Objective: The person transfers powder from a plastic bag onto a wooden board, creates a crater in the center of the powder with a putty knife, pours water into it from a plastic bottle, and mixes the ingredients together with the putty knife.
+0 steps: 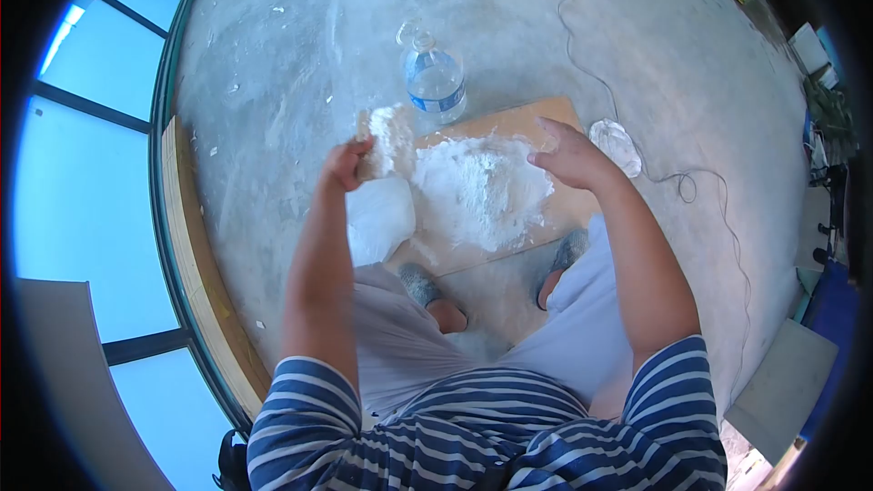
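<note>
Head view of a seated person at work with 2 bare hands above a concrete floor (291, 0). The left hand (348, 164) grips 1 lump (389, 141), thickly coated in white, its fingers closed on the lump's left side; what lies under the coat cannot be told. The lump is held near the left edge of the board (562, 118). The right hand (575, 156) is spread, thumb and fingers parted, at the right margin of the powder (486, 186); whether it touches the powder cannot be told. The powder is heaped at its middle and thinner around it, covering much of the board, whose tan surface shows at the corners. Below the lump, beside the board's left side, is 1 smooth white item (377, 221), its kind unclear. Just beyond the board stands 1 clear jug (436, 82) with a blue band. To the right of the board lies 1 crumpled clear wrap (616, 147), near a thin cord (589, 73) on the floor. 2 slippers (418, 284) flank the board's near edge.
</note>
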`<state>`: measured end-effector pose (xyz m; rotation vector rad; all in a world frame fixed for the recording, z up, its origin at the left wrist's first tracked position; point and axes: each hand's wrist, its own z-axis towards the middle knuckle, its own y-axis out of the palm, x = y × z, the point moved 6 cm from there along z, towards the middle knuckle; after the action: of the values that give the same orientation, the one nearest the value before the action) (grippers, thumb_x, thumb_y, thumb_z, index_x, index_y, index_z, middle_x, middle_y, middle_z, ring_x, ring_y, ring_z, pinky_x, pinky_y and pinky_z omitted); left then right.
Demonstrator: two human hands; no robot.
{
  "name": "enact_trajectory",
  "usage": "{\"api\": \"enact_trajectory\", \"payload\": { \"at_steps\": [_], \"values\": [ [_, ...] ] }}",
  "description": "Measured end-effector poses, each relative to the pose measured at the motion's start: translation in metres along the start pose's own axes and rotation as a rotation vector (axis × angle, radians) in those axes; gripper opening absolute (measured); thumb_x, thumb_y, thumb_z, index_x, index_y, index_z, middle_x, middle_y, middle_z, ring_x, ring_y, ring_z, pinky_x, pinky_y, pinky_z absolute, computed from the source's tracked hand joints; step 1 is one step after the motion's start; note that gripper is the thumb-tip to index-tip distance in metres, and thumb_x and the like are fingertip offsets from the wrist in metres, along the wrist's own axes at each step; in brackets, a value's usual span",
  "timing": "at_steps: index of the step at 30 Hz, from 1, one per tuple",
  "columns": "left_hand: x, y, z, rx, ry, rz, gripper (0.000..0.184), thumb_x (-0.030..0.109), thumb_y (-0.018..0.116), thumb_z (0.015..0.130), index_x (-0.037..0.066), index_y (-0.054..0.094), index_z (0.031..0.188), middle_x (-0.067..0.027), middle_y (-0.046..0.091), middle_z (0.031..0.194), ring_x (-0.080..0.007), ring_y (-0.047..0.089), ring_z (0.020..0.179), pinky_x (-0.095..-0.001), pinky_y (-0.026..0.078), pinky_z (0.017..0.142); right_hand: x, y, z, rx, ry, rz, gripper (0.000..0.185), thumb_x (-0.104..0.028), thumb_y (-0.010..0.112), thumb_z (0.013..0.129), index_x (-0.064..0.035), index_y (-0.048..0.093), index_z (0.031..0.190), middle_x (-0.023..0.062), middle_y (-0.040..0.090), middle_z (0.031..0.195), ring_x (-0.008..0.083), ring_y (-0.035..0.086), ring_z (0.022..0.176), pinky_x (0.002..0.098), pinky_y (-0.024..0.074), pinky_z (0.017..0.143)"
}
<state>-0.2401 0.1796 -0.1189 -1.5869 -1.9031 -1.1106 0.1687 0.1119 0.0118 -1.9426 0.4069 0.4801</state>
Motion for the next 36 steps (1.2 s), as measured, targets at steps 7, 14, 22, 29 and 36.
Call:
{"api": "enact_trajectory", "payload": {
  "at_steps": [7, 14, 22, 29, 36],
  "values": [
    [-0.170, 0.049, 0.086, 0.280, -0.119, 0.061, 0.034, 0.019, 0.064, 0.095, 0.004, 0.056, 0.124, -0.0084, 0.064, 0.103, -0.0223, 0.063, 0.087, -0.0402, 0.055, 0.078, 0.018, -0.015, -0.008, -0.044, 0.020, 0.140, 0.078, -0.035, 0.068, 0.085, -0.0081, 0.036, 0.150, 0.0227, 0.039, 0.149, 0.0340, 0.043, 0.135, 0.0371, 0.0364, 0.111],
    [-0.222, 0.147, 0.090, 0.379, 0.081, 0.792, 0.041, 0.016, 0.059, 0.083, -0.001, 0.053, 0.121, -0.0230, 0.068, 0.098, -0.0364, 0.068, 0.089, -0.0444, 0.054, 0.079, 0.047, -0.016, -0.012, -0.030, 0.037, 0.157, 0.077, -0.032, 0.071, 0.084, -0.0051, 0.038, 0.148, 0.0236, 0.042, 0.147, 0.0339, 0.045, 0.134, 0.0371, 0.0374, 0.110],
    [-0.123, 0.185, 0.062, 0.305, 0.186, 1.219, 0.035, 0.014, 0.043, 0.089, 0.002, 0.048, 0.122, -0.0302, 0.065, 0.108, -0.0468, 0.064, 0.102, -0.0548, 0.049, 0.088, 0.042, -0.015, 0.001, -0.012, -0.023, 0.124, 0.081, -0.034, 0.072, 0.082, -0.0024, 0.037, 0.147, 0.0251, 0.039, 0.149, 0.0353, 0.039, 0.139, 0.0384, 0.0333, 0.114],
    [0.040, 0.132, -0.021, 0.385, 0.359, 1.268, 0.037, 0.022, 0.054, 0.087, 0.003, 0.056, 0.118, -0.0252, 0.066, 0.111, -0.0431, 0.063, 0.105, -0.0503, 0.049, 0.090, 0.037, -0.018, -0.009, -0.048, 0.030, 0.092, 0.081, -0.035, 0.072, 0.082, -0.0040, 0.038, 0.148, 0.0244, 0.041, 0.148, 0.0355, 0.041, 0.137, 0.0390, 0.0353, 0.113],
    [0.115, -0.026, -0.134, 0.762, 0.486, 1.063, 0.038, 0.018, 0.062, 0.082, 0.001, 0.061, 0.116, -0.0247, 0.068, 0.100, -0.0376, 0.066, 0.095, -0.0444, 0.051, 0.081, 0.048, -0.016, -0.006, -0.049, 0.060, 0.071, 0.079, -0.035, 0.072, 0.082, -0.0007, 0.040, 0.145, 0.0229, 0.044, 0.147, 0.0337, 0.043, 0.137, 0.0377, 0.0362, 0.112]
  ]
}}
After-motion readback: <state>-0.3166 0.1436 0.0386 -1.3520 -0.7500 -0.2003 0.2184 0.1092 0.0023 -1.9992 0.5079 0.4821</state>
